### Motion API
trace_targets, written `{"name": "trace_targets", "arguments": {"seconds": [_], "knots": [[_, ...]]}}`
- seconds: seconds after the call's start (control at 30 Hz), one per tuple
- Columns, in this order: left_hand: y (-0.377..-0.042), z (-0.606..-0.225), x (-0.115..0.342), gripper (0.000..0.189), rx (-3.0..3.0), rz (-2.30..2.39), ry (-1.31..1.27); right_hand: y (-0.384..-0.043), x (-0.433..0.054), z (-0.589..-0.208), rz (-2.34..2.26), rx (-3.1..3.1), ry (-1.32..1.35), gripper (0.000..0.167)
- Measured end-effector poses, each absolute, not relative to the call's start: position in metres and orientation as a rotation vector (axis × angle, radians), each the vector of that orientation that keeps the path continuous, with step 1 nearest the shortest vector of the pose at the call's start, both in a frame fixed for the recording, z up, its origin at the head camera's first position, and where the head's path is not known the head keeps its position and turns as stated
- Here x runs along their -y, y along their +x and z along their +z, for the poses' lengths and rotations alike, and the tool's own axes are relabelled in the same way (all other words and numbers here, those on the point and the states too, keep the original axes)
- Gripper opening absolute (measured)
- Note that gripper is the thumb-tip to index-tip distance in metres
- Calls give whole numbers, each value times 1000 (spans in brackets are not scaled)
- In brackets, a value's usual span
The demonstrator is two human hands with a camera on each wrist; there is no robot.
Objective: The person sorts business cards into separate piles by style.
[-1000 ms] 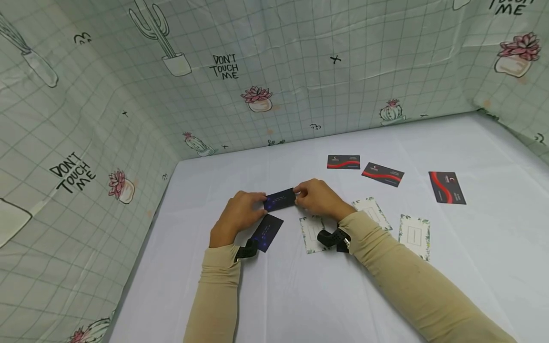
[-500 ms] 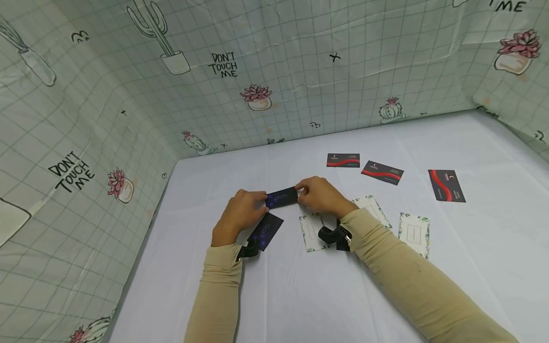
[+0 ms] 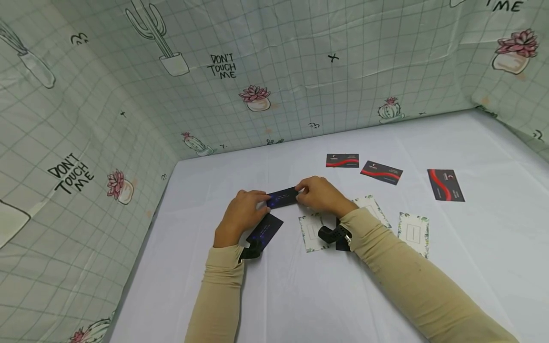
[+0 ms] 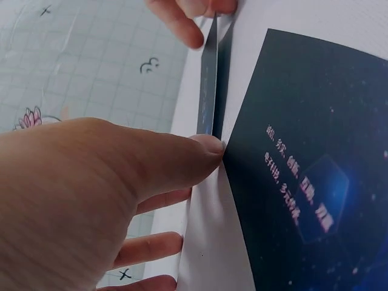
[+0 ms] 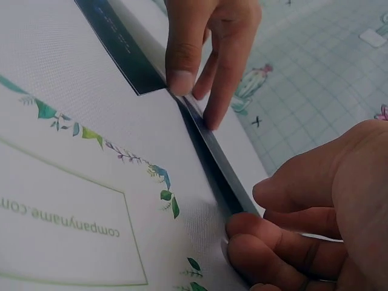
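A dark blue business card (image 3: 281, 198) spans the gap between the two hands, close over the white table. My left hand (image 3: 241, 214) pinches its left end between thumb and fingers. At the right end, my right hand (image 3: 320, 195) pinches the card's edge. Seen nearly edge-on in the right wrist view, the held card (image 5: 215, 159) runs from one hand to the other. A second dark blue business card (image 3: 267, 231) lies slanted just below the left hand; its printed face (image 4: 315, 182) fills much of the left wrist view.
Beneath the right wrist, a dark card (image 3: 342, 245) is mostly hidden beside a white leaf-bordered card (image 3: 310, 233). Other leaf-bordered cards (image 3: 413, 234) lie to the right. Farther back are red-striped black cards (image 3: 342, 160), and a patterned cloth wall (image 3: 296, 95) rises behind.
The held card and the left hand have shifted slightly to the right. Both hands keep their hold on the card's ends, and the other cards stay where they were.
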State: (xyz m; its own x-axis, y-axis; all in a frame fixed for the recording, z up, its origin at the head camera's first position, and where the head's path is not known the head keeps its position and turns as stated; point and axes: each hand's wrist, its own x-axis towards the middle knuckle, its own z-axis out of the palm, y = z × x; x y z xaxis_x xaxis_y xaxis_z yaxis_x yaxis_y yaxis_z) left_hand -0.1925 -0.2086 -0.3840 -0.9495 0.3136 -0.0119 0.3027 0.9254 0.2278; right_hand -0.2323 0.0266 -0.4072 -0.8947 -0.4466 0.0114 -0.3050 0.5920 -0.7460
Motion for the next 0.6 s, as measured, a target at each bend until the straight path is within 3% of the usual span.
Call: {"name": "trace_targets", "arguments": {"seconds": [0.6], "knots": [[-193,-388,210,36,-3036,356,493,-230,-26,-404,-1171,-2655,-591,31]]}}
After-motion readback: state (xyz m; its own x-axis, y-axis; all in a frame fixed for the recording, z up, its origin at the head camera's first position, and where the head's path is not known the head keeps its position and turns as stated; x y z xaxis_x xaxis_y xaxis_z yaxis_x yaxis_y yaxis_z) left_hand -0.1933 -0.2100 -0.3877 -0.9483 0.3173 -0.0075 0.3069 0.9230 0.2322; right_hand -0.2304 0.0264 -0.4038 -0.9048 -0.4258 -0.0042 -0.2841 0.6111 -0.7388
